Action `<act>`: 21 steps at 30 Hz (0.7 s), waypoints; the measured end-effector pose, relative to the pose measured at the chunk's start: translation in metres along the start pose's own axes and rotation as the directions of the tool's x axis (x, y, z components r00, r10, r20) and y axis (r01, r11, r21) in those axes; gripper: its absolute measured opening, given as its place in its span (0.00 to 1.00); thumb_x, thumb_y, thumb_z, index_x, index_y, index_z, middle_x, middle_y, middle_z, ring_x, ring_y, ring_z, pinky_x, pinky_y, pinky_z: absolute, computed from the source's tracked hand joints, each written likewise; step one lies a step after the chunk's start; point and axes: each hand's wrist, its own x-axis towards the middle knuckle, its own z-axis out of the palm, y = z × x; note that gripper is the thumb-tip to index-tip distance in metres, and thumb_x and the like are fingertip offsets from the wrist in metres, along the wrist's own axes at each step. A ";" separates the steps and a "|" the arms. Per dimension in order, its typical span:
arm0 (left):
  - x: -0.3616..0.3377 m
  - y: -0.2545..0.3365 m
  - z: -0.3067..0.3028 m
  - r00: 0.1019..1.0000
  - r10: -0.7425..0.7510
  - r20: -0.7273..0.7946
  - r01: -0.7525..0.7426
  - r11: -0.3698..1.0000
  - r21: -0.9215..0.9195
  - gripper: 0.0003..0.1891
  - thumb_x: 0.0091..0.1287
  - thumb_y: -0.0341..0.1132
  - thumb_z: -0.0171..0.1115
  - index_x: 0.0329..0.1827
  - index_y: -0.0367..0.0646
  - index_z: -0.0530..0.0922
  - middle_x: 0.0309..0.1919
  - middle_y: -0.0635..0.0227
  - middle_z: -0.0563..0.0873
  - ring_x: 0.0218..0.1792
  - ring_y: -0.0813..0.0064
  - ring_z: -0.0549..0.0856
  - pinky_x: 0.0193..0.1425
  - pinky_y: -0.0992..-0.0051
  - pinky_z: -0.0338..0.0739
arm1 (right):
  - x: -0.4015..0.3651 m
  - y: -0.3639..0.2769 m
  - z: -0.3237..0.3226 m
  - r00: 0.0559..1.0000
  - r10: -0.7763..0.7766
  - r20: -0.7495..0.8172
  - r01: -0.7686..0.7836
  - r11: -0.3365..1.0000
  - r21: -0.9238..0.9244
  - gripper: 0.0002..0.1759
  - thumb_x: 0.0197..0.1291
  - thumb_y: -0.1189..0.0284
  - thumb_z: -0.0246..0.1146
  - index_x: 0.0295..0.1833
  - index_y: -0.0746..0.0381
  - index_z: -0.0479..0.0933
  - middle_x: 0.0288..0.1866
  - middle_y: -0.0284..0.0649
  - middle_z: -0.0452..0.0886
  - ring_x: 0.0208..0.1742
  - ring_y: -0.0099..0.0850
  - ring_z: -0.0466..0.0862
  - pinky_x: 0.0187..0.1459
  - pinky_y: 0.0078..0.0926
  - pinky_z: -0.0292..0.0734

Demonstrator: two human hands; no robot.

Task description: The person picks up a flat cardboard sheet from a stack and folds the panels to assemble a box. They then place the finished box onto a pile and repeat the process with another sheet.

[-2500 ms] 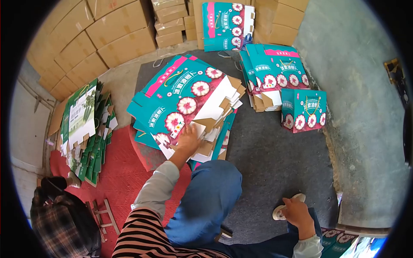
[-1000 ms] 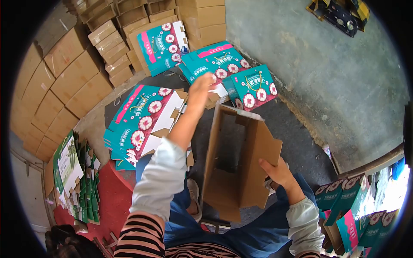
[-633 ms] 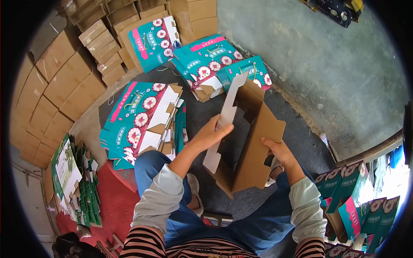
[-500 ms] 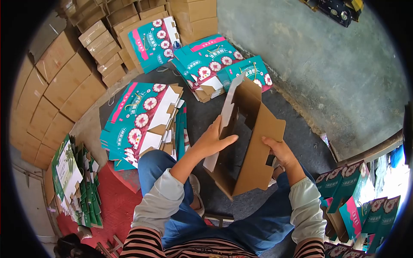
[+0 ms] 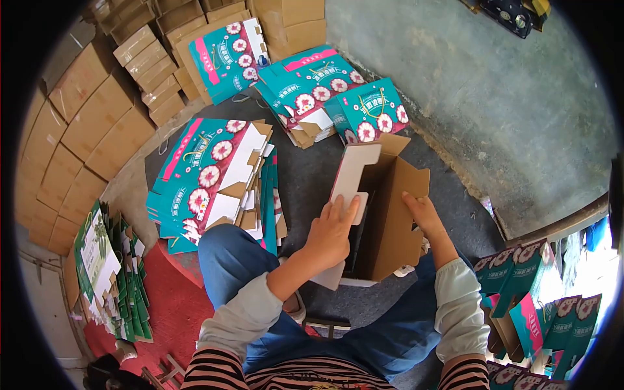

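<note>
A person sits over a dark grey felt mat [image 5: 305, 175] on the floor and holds a brown corrugated cardboard carton [image 5: 390, 224] between both hands. The carton is part-opened, its open mouth turned up toward the camera, and it stands just in front of the person's blue-trousered knee [image 5: 227, 253]. Whether its lower end rests on the mat cannot be told.

The left hand [image 5: 333, 229] lies flat on a white inner flap [image 5: 354, 175] at the carton's left side, with its fingers [image 5: 344, 207] stretched out straight and close together, pressing rather than gripping. The right hand [image 5: 421, 213] is on the carton's right wall; its fingers are curled over the wall's upper edge and clamped on it.

Just left of the carton, on the same mat, lies a fanned stack of flat teal cartons printed with pink-and-white flowers [image 5: 208, 175]. Beyond it are a 2nd pile of the same flat cartons [image 5: 305, 88] and 1 made-up teal flowered box [image 5: 367, 114], which stands near the held carton's far end. Plain brown shipping boxes [image 5: 97, 110] are stacked along the left. Flat green printed cartons [image 5: 110, 273] lean by a red mat [image 5: 175, 292]. More teal boxes [image 5: 546, 305] stand at the lower right.
</note>
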 end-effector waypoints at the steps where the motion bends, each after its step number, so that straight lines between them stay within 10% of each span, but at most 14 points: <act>1: 0.005 0.002 0.001 0.999 -0.025 0.043 0.022 0.997 0.068 0.46 0.53 0.21 0.55 0.77 0.46 0.47 0.71 0.40 0.56 0.69 0.37 0.61 0.65 0.53 0.69 | 0.004 0.004 -0.001 1.000 0.028 0.002 -0.028 0.999 -0.024 0.22 0.66 0.59 0.57 0.46 0.70 0.80 0.38 0.40 0.84 0.36 0.25 0.82 0.38 0.23 0.75; 6: 0.024 0.013 0.007 0.975 -0.133 0.179 0.112 0.986 0.119 0.48 0.53 0.22 0.59 0.78 0.52 0.47 0.72 0.42 0.54 0.70 0.38 0.59 0.61 0.51 0.74 | -0.002 -0.013 0.000 0.983 0.173 -0.068 -0.179 0.980 -0.085 0.20 0.67 0.59 0.57 0.45 0.67 0.80 0.38 0.37 0.84 0.31 0.25 0.82 0.34 0.24 0.75; 9: 0.026 0.017 0.008 0.965 -0.165 0.202 0.139 0.980 0.140 0.49 0.53 0.23 0.61 0.78 0.52 0.46 0.73 0.43 0.53 0.70 0.38 0.58 0.61 0.50 0.74 | -0.009 -0.020 -0.001 0.989 -0.030 -0.145 0.049 0.991 0.128 0.16 0.64 0.64 0.58 0.46 0.67 0.78 0.33 0.39 0.81 0.30 0.31 0.82 0.34 0.28 0.77; 11: 0.027 0.018 0.008 0.962 -0.175 0.212 0.148 0.979 0.139 0.49 0.52 0.23 0.62 0.78 0.53 0.46 0.73 0.44 0.52 0.71 0.39 0.57 0.61 0.50 0.73 | -0.034 -0.049 0.013 0.661 -0.661 -0.357 0.483 0.738 -0.471 0.14 0.62 0.66 0.61 0.46 0.66 0.77 0.33 0.41 0.81 0.32 0.36 0.82 0.36 0.32 0.77; 12: 0.027 0.019 0.009 0.961 -0.176 0.212 0.150 0.980 0.133 0.49 0.52 0.24 0.62 0.78 0.53 0.46 0.73 0.44 0.52 0.71 0.39 0.57 0.61 0.50 0.73 | -0.053 -0.068 0.022 0.365 -0.890 -0.272 0.517 0.437 -0.736 0.13 0.60 0.67 0.62 0.45 0.65 0.77 0.33 0.42 0.80 0.33 0.39 0.82 0.37 0.34 0.77; 15: 0.026 0.022 0.009 0.957 -0.176 0.230 0.153 0.981 0.117 0.50 0.52 0.25 0.63 0.78 0.53 0.46 0.73 0.45 0.52 0.71 0.39 0.56 0.62 0.50 0.73 | -0.122 -0.094 0.050 0.684 -0.634 0.361 0.681 0.379 -0.626 0.15 0.55 0.62 0.67 0.39 0.63 0.77 0.32 0.44 0.78 0.33 0.45 0.80 0.38 0.41 0.75; 21: 0.030 0.020 0.011 0.962 -0.150 0.229 0.131 0.987 0.096 0.48 0.52 0.26 0.63 0.78 0.52 0.50 0.72 0.45 0.54 0.69 0.40 0.59 0.59 0.50 0.74 | -0.158 -0.055 0.057 0.571 -0.426 0.702 0.820 0.243 -0.519 0.09 0.60 0.65 0.61 0.35 0.60 0.75 0.29 0.40 0.77 0.33 0.40 0.80 0.46 0.38 0.73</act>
